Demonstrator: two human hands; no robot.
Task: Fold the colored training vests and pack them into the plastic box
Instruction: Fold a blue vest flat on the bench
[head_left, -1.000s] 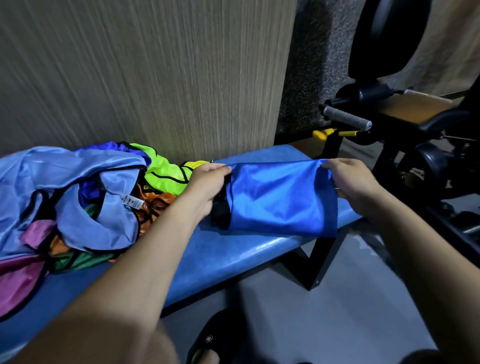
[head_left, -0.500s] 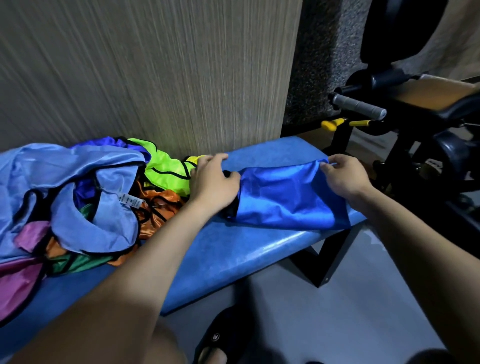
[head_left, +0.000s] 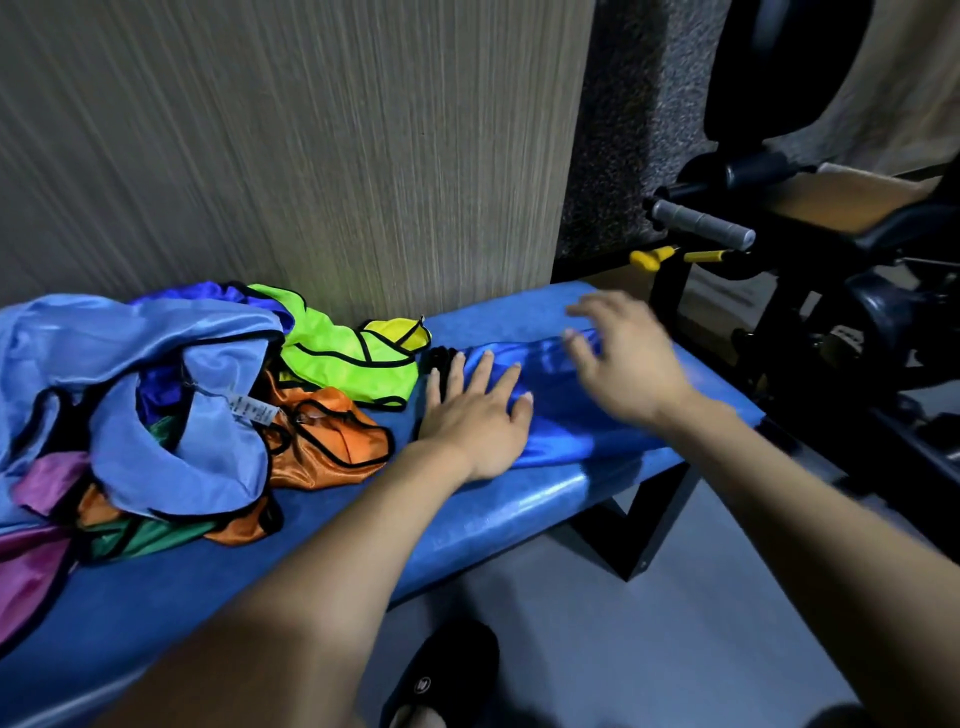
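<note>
Left hand presses flat on the blue vest — right hand hovers above, fingers spread.

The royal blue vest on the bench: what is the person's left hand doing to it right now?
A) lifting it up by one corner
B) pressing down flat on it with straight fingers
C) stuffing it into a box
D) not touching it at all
B: the left hand lies palm down with fingers spread on the royal blue vest, which rests flat on the blue bench.
</note>
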